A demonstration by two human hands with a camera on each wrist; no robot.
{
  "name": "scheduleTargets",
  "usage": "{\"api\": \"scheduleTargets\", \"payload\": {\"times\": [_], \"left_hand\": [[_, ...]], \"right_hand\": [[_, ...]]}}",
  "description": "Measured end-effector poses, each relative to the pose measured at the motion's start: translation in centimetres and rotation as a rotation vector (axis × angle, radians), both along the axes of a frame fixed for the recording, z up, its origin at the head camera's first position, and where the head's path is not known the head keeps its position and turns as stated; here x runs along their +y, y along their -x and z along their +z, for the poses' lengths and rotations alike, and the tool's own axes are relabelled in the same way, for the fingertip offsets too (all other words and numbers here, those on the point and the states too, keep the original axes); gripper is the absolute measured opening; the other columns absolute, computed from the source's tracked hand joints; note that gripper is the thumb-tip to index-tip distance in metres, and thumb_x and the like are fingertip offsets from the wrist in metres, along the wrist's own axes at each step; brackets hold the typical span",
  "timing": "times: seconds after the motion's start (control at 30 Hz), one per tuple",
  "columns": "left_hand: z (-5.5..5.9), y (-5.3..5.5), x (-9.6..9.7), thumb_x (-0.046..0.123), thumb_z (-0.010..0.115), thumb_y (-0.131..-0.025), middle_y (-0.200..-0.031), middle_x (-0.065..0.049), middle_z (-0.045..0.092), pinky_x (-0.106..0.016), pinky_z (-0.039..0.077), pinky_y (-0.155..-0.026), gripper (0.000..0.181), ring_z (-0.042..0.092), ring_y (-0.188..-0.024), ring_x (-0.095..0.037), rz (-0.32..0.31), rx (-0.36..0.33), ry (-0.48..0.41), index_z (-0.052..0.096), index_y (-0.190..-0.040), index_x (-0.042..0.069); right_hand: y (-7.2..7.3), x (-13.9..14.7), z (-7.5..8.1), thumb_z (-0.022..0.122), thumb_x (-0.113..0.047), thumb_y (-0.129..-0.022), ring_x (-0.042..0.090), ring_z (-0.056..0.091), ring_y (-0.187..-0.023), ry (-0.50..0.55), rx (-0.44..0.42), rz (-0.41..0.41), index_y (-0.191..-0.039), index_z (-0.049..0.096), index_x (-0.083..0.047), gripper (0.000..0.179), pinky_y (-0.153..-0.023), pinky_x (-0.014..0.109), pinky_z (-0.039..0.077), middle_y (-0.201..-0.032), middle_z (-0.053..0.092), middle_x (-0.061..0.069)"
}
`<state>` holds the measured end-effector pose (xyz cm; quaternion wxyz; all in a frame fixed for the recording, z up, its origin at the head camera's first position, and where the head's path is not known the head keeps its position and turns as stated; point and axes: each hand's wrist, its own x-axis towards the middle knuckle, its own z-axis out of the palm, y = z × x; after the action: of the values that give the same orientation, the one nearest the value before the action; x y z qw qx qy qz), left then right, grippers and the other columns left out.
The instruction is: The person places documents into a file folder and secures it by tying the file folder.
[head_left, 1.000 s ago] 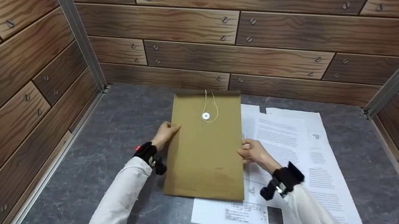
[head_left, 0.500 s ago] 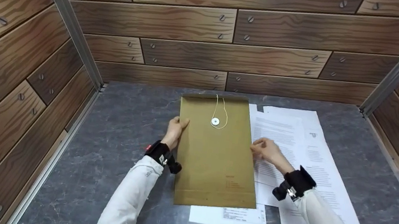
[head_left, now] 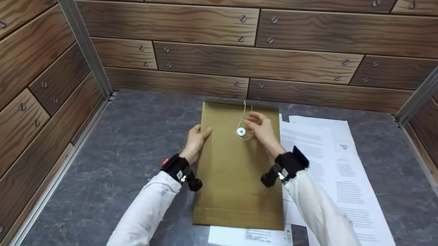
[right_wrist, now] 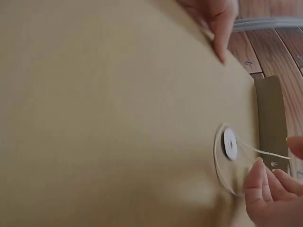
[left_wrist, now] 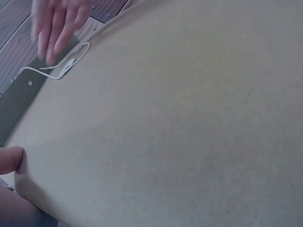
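Note:
A brown document envelope [head_left: 234, 170] stands out in the head view, its flap [right_wrist: 272, 106] at the far end. On its face is a round white button [head_left: 241, 131] with a thin pale string [head_left: 243, 115] looped about it. My left hand [head_left: 195, 141] grips the envelope's left edge, thumb on the front and fingers hidden behind. Over the upper right part, my right hand [head_left: 263, 130] hovers beside the button, fingers spread right at the string. The right wrist view shows this thumb [right_wrist: 255, 182] apart from the fingertips, close to the string.
Printed sheets [head_left: 346, 220] lie on the grey tabletop [head_left: 148, 131] to the right, partly under the envelope. Another sheet [head_left: 226, 237] sticks out below its near edge. Wood-patterned walls [head_left: 197, 25] enclose the back and sides.
The envelope has shifted right, with my left hand still holding its edge. My right hand has left the right edge and moved up and inward to the string and button.

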<state>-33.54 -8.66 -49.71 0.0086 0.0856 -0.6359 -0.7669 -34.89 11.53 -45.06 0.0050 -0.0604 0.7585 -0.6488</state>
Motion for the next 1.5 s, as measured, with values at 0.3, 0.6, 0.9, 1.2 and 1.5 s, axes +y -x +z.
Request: {"api": "scheduleTargets", "payload": {"times": [0.3, 0.6, 0.9, 1.2, 1.5], "left_hand": [[-0.1, 0.1, 0.3, 0.006, 0.055, -0.088, -0.074, -0.008, 0.056, -0.026, 0.045, -0.060, 0.014, 0.053, -0.064, -0.015, 0.014, 0.024, 0.030, 0.053, -0.095, -0.006], [0.1, 0.2, 0.1, 0.007, 0.056, -0.088, -0.072, -0.008, 0.055, -0.026, 0.044, -0.058, 0.012, 0.053, -0.062, -0.015, 0.010, 0.028, 0.035, 0.053, -0.091, -0.004], [0.1, 0.1, 0.3, 0.006, 0.055, -0.088, -0.076, -0.009, 0.056, -0.027, 0.046, -0.062, 0.016, 0.054, -0.066, -0.016, -0.011, 0.059, 0.012, 0.053, -0.098, -0.007], [0.4, -0.1, 0.7, 0.006, 0.055, -0.089, -0.074, -0.008, 0.056, -0.027, 0.046, -0.059, 0.013, 0.055, -0.063, -0.016, -0.033, 0.059, -0.025, 0.052, -0.094, -0.004], [1.0, -0.3, 1.4, 0.008, 0.055, -0.089, -0.078, -0.007, 0.054, -0.027, 0.044, -0.067, 0.013, 0.052, -0.070, -0.015, -0.048, 0.112, 0.031, 0.053, -0.093, -0.004]], "right_hand": [[0.2, -0.1, 2.2, 0.060, -0.011, -0.087, 0.010, 0.049, -0.061, 0.295, -0.213, 0.172, -0.116, 0.052, 0.010, 0.036, -0.050, 0.019, 0.038, -0.083, 0.061, 0.008], [2.9, 3.3, 9.9, 0.062, -0.007, -0.084, 0.010, 0.049, -0.046, -0.162, 0.010, 0.012, -0.094, 0.061, 0.006, 0.016, -0.041, 0.017, 0.040, -0.064, 0.059, 0.006], [5.6, 4.6, 10.9, 0.054, 0.000, -0.083, 0.031, 0.056, -0.089, -0.674, 0.431, -0.053, -0.094, 0.060, 0.007, 0.014, -0.081, 0.038, 0.042, -0.094, 0.061, 0.021], [6.8, 4.7, 10.2, 0.055, 0.010, -0.073, 0.035, 0.045, -0.110, -0.804, 0.810, 0.002, -0.087, 0.058, 0.008, 0.015, -0.098, 0.036, 0.029, -0.095, 0.056, 0.021], [5.9, 4.9, 10.0, 0.056, -0.021, -0.089, 0.038, 0.046, -0.108, -0.999, 0.370, 0.063, -0.119, 0.049, 0.003, 0.040, -0.088, 0.048, 0.036, -0.120, 0.049, 0.023]]}}
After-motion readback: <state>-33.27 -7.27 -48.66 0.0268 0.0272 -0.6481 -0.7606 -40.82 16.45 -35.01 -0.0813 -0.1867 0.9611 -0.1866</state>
